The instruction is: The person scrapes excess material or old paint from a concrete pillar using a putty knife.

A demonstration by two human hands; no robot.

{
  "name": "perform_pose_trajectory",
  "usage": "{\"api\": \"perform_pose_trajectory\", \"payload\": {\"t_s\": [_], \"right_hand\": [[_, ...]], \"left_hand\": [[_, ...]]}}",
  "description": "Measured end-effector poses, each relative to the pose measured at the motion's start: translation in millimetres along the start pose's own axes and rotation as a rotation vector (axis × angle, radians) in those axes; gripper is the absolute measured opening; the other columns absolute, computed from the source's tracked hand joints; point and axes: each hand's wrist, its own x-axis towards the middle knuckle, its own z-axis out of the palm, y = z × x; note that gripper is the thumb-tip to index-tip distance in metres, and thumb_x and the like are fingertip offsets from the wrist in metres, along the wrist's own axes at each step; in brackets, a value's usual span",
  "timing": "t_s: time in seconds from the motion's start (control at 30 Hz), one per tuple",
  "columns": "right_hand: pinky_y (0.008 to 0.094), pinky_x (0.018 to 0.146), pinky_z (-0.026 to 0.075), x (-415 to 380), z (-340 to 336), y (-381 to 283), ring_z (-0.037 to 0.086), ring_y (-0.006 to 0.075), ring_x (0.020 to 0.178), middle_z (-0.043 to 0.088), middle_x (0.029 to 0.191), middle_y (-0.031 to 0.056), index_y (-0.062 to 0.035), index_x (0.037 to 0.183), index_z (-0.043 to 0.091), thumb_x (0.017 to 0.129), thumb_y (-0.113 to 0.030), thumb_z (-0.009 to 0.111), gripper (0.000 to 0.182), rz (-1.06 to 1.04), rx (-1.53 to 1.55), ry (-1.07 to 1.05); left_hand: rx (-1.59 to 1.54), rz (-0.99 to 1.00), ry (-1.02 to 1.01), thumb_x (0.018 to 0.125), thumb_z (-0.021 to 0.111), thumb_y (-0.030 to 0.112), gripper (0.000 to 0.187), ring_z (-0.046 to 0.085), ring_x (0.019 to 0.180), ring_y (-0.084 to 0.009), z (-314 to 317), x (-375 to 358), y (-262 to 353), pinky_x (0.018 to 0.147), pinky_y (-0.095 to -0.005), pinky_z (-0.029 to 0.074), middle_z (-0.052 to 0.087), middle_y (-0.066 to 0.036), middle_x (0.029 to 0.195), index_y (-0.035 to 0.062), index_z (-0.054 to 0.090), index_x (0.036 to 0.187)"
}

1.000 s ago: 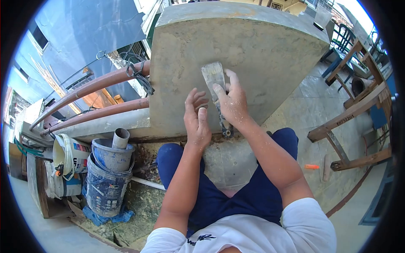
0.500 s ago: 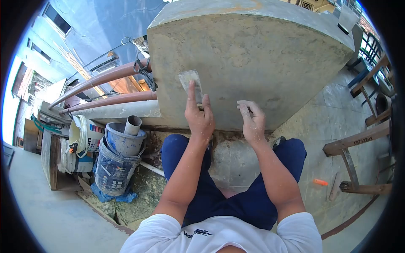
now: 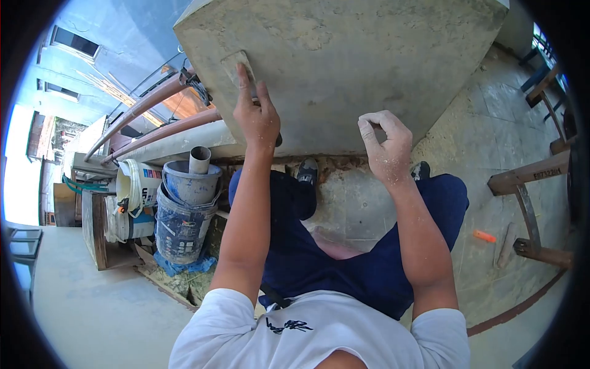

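My left hand holds a flat scraper or trowel against the upper left of the grey plastered wall. Two of its fingers lie stretched along the blade, while a dark handle end shows beside the wrist. Dusty with pale powder, my right hand is raised in front of the wall's lower right part. Its thumb and index finger curve toward each other, and I cannot make out anything between them.
Stacked blue buckets with a grey pipe piece stand at left, beside white buckets. Reddish pipes run to the wall. An orange object lies on the right floor near a wooden frame.
The view has shifted. My left hand and the tool have moved up and left across the wall. My right hand has moved away from the left one, its thumb and index finger now curved together.
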Motion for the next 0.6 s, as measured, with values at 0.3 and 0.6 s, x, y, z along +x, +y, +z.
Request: {"api": "perform_pose_trajectory", "payload": {"t_s": [0.3, 0.6], "right_hand": [[0.0330, 0.066, 0.047, -5, -14, 3, 0.060, 0.0242, 0.069, 0.062, 0.074, 0.0098, -0.0014, 0.079, 0.064, 0.080, -0.008, 0.063, 0.007, -0.015, -0.070, -0.005], [0.0301, 0.064, 0.048, -6, -23, 11, 0.061, 0.0211, 0.068, 0.063, 0.075, 0.0105, 0.0009, 0.081, 0.064, 0.081, -0.005, 0.064, 0.006, -0.011, -0.097, -0.004]], "left_hand": [[0.239, 0.228, -0.028, 0.091, 0.055, 0.006, 0.051, 0.056, 0.055, -0.0140, 32, -68, -55, 0.054, -0.0256, 0.048, 0.061, -0.024, 0.114, 0.0047, 0.039, 0.139], [-0.081, -0.090, -0.077, 0.091, 0.055, 0.007, 0.052, 0.048, 0.050, -0.0165, 48, -34, -7, 0.051, -0.0271, 0.042, 0.062, -0.019, 0.075, 0.0051, 0.039, 0.140]]}}
